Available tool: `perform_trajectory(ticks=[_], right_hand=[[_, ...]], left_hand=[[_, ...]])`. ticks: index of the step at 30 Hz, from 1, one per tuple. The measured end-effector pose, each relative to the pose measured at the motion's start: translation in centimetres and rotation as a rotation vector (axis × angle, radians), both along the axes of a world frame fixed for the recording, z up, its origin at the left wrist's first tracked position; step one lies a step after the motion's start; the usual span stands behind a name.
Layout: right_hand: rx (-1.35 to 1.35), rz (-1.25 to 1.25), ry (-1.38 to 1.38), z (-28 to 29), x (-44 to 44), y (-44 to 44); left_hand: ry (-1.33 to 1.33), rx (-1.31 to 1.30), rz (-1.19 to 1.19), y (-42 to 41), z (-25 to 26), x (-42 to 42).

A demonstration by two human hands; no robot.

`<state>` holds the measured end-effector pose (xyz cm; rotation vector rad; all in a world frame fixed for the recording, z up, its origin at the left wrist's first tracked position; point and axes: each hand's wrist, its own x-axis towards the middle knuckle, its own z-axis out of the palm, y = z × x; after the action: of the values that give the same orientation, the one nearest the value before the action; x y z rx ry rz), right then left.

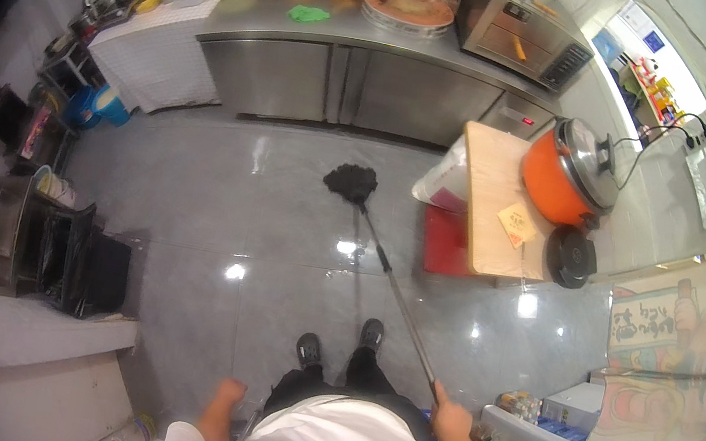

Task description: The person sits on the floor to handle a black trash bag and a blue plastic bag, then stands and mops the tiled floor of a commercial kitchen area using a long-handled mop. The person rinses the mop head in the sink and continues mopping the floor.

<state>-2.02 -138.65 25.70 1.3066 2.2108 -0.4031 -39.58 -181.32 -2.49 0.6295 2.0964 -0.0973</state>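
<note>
My right hand (451, 420) is closed around the upper part of a long metal mop handle (410, 320). The handle slants up and left to a dark mop head (352, 183), which lies on the wet-looking grey tiled floor (203, 195). Away from the mop, at the left side of my body, is my left hand (232, 391); its fingers look curled, and no object shows in it. Both my feet, in dark clogs (309, 350), stand on the tiles between the mop head and my body.
Right of the mop stands a wooden table (490, 194) with an orange cooker (556, 177), a white bag (447, 180) and a red item (444, 243) beside it. A steel counter (265, 76) runs along the back. At left are a black bin (106, 274) and blue buckets (109, 106).
</note>
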Motion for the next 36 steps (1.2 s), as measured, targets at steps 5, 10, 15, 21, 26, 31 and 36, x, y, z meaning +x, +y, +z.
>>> perform_trajectory(ticks=[5, 10, 15, 21, 26, 31, 36], right_hand=[[-0.315, -0.501, 0.249, 6.7, 5.8, -4.3], [-0.751, -1.321, 0.654, 7.7, 3.0, -3.3], [-0.781, -1.427, 0.887, 2.1, -5.0, 1.8], [-0.728, -1.168, 0.942, -9.8, -20.5, 13.1], [-0.031, -0.530, 0.629, -13.0, -21.5, 16.9], [-0.143, -0.571, 0.708, -14.5, -12.5, 10.0], [-1.006, -1.545, 0.838, -3.4, -11.9, 3.0]], left_hand=[[-0.084, 0.147, 0.411, 6.0, 1.7, -0.6], [-0.072, 0.254, 0.596, 6.6, 1.8, -0.5], [0.081, 0.194, 0.374, 7.7, 5.5, 1.3], [0.048, 0.347, 0.669, 0.9, 5.5, 0.4], [-0.067, 0.111, 0.833, 1.4, 9.1, 2.1], [0.007, 0.134, 0.690, -0.8, 6.2, 2.6], [-0.118, 0.024, 0.824, -0.9, 4.9, 2.7]])
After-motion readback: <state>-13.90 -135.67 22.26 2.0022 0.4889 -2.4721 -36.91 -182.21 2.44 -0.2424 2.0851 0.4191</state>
